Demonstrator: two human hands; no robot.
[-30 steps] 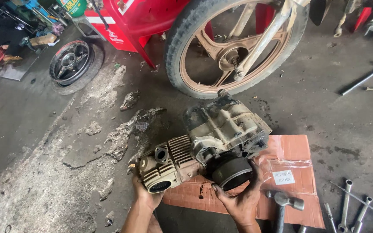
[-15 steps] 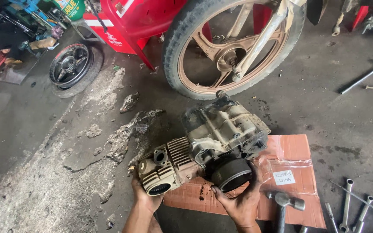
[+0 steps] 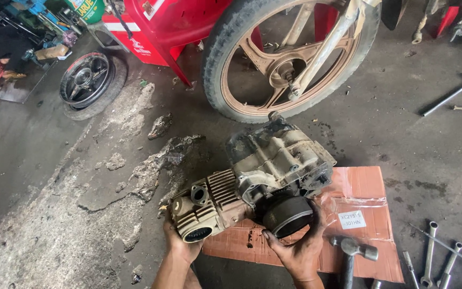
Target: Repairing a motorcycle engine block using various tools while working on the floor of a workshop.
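Hands: left hand point(image 3: 180, 245) cupped under the finned cylinder end of the engine point(image 3: 252, 182), fingers curled on its lower edge; right hand point(image 3: 298, 249) spread wide, palm and fingers pressed on the round black cover point(image 3: 287, 214) at the engine's near side
Engine: dirty grey-tan motorcycle block; lies on its side right above both hands, partly on the cardboard point(image 3: 359, 187), cylinder end jutting past it over the floor point(image 3: 44, 225)
Cardboard: flat reddish sheet under the right hand, with a white label point(image 3: 351, 219)
Right of the right hand: hammer point(image 3: 354, 251) just beside it; spanners point(image 3: 439, 257) farther out on the floor
Beyond the engine: motorcycle wheel point(image 3: 290, 59) standing upright, red bodywork point(image 3: 172, 27) behind
Far left: loose tyre point(image 3: 89, 83) lying flat
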